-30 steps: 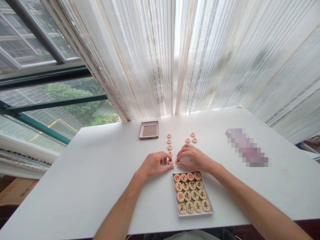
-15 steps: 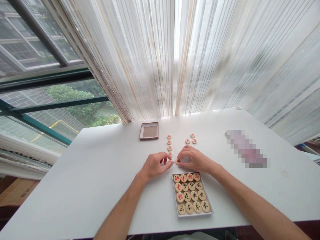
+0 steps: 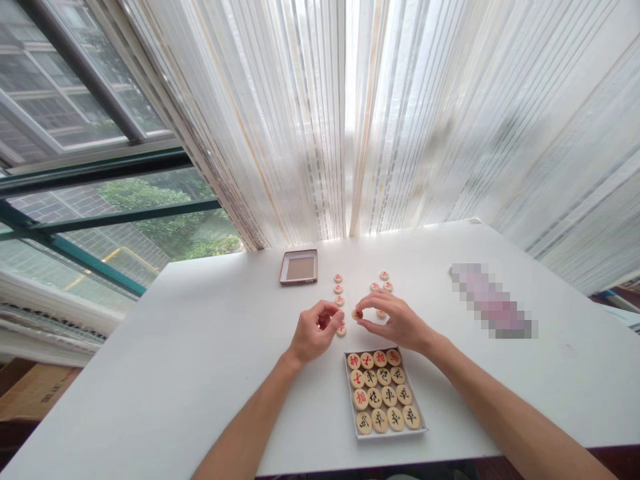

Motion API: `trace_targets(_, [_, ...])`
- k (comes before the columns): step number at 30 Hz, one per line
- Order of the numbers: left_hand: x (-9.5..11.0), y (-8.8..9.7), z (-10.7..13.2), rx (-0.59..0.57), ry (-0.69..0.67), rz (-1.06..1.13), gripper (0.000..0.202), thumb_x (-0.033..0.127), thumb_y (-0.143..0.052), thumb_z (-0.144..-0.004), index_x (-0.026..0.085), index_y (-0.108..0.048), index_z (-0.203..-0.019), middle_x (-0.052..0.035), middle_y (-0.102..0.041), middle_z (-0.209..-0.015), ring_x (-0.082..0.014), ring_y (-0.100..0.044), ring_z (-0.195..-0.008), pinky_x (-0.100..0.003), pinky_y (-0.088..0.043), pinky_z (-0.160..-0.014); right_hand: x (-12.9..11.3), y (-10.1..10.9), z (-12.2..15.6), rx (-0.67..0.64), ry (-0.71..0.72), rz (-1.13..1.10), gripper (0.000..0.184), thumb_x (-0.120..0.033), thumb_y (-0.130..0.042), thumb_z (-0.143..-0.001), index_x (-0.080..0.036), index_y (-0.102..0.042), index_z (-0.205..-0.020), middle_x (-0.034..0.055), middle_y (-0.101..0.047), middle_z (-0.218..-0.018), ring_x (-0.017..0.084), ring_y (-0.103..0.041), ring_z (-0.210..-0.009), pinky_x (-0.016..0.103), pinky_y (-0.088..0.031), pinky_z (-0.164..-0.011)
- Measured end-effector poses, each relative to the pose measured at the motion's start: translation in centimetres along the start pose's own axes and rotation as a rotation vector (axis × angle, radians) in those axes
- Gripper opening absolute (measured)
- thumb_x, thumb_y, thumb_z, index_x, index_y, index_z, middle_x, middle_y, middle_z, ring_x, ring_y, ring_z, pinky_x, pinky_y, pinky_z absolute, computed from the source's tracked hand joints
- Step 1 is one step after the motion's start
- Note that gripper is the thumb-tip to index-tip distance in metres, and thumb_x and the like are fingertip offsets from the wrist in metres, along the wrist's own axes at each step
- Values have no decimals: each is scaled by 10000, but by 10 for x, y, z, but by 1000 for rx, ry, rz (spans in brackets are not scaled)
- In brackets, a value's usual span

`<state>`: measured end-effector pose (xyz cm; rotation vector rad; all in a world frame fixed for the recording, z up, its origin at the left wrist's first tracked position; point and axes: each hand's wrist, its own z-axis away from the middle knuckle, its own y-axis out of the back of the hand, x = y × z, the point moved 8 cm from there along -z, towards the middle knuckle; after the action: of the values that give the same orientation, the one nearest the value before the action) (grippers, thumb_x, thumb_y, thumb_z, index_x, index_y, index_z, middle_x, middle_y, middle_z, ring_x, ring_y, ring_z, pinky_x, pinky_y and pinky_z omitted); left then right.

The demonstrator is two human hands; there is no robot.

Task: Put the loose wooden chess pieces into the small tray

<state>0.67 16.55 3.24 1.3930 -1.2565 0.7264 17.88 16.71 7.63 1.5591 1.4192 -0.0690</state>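
My right hand (image 3: 395,321) pinches a round wooden Chinese chess piece (image 3: 357,315) by its edge, tilted up off the table. My left hand (image 3: 315,333) has thumb and forefinger drawn together at a column of red-marked pieces, covering part of it; whether a piece is between those fingers is hidden. The column's nearest piece (image 3: 341,329) lies just below the left fingertips, and another piece (image 3: 339,301) shows beyond them. Under my right hand a red-marked piece (image 3: 381,313) partly shows. Closer to me, a shallow white box (image 3: 392,435) holds rows of pieces with red and black characters.
A square box lid (image 3: 299,281) lies at the back left of the white table (image 3: 200,373). Three red-marked pieces (image 3: 384,275) form a cluster behind my right hand. A blurred pinkish object (image 3: 493,300) rests on the right. A striped curtain (image 3: 320,133) hangs at the back edge.
My right hand has lifted the chess piece and tilted it. A red-marked piece now shows beneath that hand. My left hand has shifted slightly, uncovering the column's nearest piece.
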Motion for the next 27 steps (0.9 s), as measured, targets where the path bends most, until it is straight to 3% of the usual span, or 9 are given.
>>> trace_targets(6, [-2,-13,2,-31,69,237,346,448,-676,-898,162,-588,-1071,-83,-736,-903,-164,-690,-772,-215,-494,-580,-11,1,2,78,16,-80,145,-208,-656,-912,-245,-658,-1053,55,-699,-964,189,-648,-847,340,-566,-763])
trace_targets(11, [1,-23,4,-68,50,215,323,400,-711,-883,147,-606,-1055,-81,-728,-896,-142,-680,-742,-196,-480,-575,-17,-2,3,87,30,-103,169,-212,-661,-913,-241,-652,-1079,61,-672,-976,180,-644,-836,328,-575,-750])
trace_targets(18, [0,-25,5,-60,82,312,302,412,-694,-893,159,-593,-1022,-57,-724,-820,-89,-600,-569,-152,-396,-431,-20,-6,5,105,45,-138,254,-159,-650,-903,-242,-639,-1142,69,-659,-1023,182,-651,-876,340,-582,-796])
trace_targets(27, [-2,-25,6,-90,96,299,326,422,-651,-919,157,-590,-1098,-52,-689,-824,-98,-580,-587,-161,-451,-437,-13,-5,6,39,-108,-150,195,-236,-659,-911,-249,-669,-1106,42,-728,-965,180,-681,-845,328,-564,-791])
